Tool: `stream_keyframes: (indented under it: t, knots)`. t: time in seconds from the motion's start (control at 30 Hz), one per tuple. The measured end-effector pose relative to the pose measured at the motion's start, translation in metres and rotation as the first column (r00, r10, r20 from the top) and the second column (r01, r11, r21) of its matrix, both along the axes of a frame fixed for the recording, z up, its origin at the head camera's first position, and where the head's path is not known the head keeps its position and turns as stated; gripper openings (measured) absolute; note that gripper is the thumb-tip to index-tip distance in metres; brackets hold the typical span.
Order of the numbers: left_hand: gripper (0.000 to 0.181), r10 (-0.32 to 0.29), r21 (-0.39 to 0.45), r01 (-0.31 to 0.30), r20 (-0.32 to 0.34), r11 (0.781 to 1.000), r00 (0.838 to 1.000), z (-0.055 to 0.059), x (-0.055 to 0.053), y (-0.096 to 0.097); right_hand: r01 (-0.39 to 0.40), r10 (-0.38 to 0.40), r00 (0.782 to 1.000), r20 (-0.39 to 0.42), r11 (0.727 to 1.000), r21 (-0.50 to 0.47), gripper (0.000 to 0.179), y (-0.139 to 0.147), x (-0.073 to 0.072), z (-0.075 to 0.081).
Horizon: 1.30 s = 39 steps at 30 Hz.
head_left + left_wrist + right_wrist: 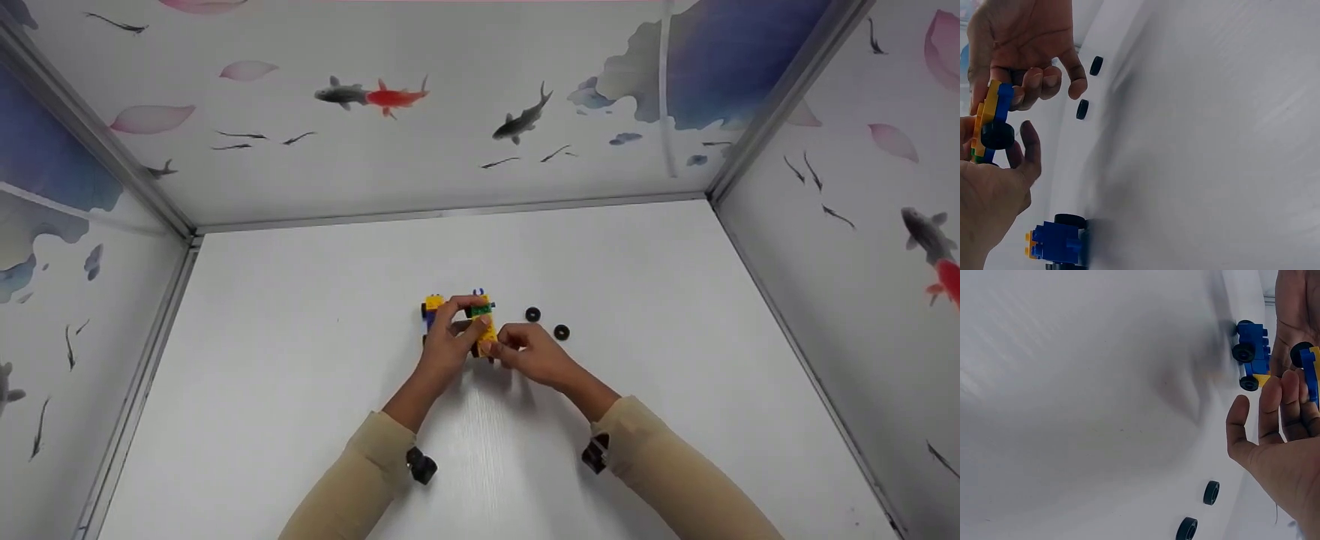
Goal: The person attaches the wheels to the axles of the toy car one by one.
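A toy car of building blocks (484, 328), yellow and green on top with a blue base (1002, 104), is held up above the table by both hands. My left hand (447, 349) grips it from the left side, thumb and fingers around its far part. At the near end, my right hand (541, 358) pinches the car between thumb and curled fingers. A black wheel (997, 135) sits on the side of the held car seen in the left wrist view. Fingers partly hide the car in every view.
A second block car (1251, 351), blue and yellow with black wheels, stands on the white table (300, 315) left of the held one. Two loose black wheels (532, 314) lie to the right, beyond the right hand. Printed panels (450, 172) wall the table in.
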State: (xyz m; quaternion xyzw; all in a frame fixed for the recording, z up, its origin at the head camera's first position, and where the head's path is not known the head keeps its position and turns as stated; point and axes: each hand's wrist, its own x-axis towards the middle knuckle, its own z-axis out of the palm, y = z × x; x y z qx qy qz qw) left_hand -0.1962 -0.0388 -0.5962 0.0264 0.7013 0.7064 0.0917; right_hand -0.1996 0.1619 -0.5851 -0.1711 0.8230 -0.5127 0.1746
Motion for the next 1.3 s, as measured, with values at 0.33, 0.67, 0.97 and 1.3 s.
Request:
stream_keyframes:
  t: [0.33, 0.67, 0.97, 1.3]
  knots:
    - [0.038, -0.091, 0.006, 0.091, 0.056, 0.996, 0.994, -0.003, 0.003, -0.004, -0.001, 0.001, 1.0, -0.007, 1.0, 0.016, 0.028, 0.002, 0.0, -0.001]
    - [0.05, -0.123, 0.031, 0.121, 0.065, 0.992, 0.99, -0.004, 0.002, -0.009, 0.025, -0.019, 0.999, -0.046, 0.99, 0.136, 0.033, 0.012, 0.002, -0.001]
    - [0.064, -0.1, -0.011, 0.101, 0.075, 0.995, 0.992, -0.004, 0.003, -0.016, 0.21, -0.177, 0.964, -0.199, 0.965, 0.158, 0.029, 0.041, -0.006, -0.012]
    - [0.059, -0.111, 0.008, 0.111, 0.048, 0.994, 0.993, -0.002, 0.006, -0.019, 0.371, -0.252, 0.91, -0.33, 0.852, 0.37, 0.037, 0.064, -0.012, -0.024]
